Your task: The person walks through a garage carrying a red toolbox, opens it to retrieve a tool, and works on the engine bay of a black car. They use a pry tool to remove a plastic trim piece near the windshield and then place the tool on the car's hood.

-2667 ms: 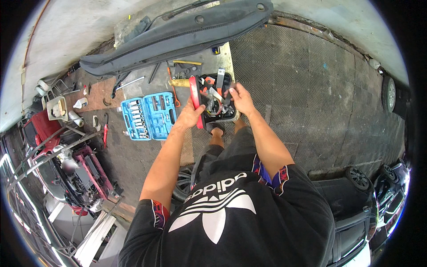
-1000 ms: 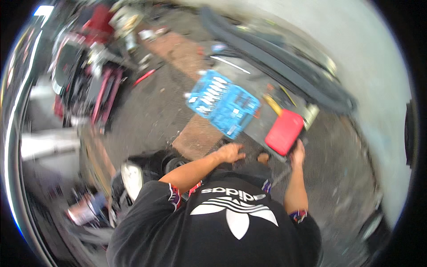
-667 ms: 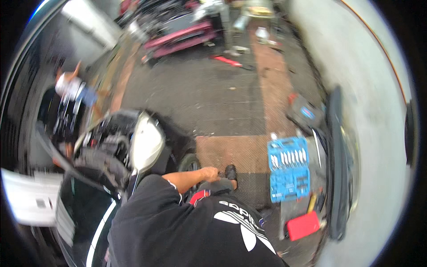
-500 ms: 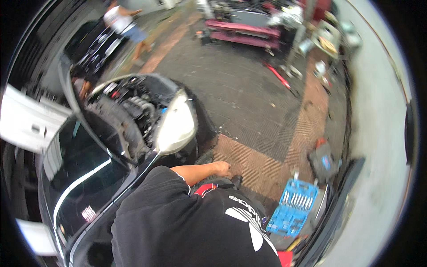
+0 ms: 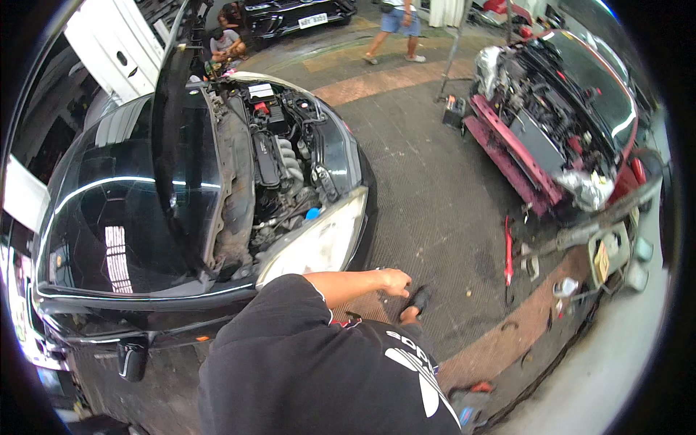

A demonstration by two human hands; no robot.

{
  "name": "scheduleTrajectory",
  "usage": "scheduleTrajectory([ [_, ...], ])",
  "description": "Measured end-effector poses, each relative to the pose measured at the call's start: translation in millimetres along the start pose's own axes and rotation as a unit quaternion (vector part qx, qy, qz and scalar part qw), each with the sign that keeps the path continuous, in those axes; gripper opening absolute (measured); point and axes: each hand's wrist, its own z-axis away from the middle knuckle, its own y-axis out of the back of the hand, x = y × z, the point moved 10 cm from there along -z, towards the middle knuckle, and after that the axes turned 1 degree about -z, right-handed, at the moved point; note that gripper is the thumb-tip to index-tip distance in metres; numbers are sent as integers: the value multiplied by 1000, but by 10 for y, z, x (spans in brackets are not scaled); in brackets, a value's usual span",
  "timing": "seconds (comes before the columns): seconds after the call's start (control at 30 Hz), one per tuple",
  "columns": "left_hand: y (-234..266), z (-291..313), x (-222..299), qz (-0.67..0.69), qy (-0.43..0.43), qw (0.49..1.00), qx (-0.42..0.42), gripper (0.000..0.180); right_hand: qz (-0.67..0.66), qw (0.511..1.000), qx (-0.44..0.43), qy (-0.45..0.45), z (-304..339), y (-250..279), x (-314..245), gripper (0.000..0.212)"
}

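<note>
My left hand (image 5: pixel 395 283) reaches out in front of my body with its fingers curled in. I cannot see whether anything is inside them. It hangs beside the headlight (image 5: pixel 312 250) of a black car, apart from it. The car's raised hood (image 5: pixel 170 145) exposes the engine (image 5: pixel 279 159), with a blue cap (image 5: pixel 312 214) near the headlight. My dark shoe (image 5: pixel 415 299) is on the floor just past the hand. My right hand is not in view.
Ahead right stands a red car (image 5: pixel 536 130) with its front stripped. A red bar-shaped tool (image 5: pixel 508 254) lies on the floor, and a dark case (image 5: pixel 471 402) is at lower right. A person (image 5: pixel 399 25) walks at the back; another (image 5: pixel 226 45) crouches behind the black car.
My view has swung to the right, and the black car's engine bay and the red car show more fully. The blue socket set has left the view. My left hand stays curled.
</note>
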Motion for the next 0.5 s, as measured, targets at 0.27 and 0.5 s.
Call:
scheduleTrajectory([
  [0.27,779,-458,-1545,-16,171,983,-67,52,88,993,-72,-20,-1671,-501,-2292,51],
  [0.5,1599,-673,-2520,309,305,885,168,58,168,973,-153,35,-2954,-1949,-4557,55],
])
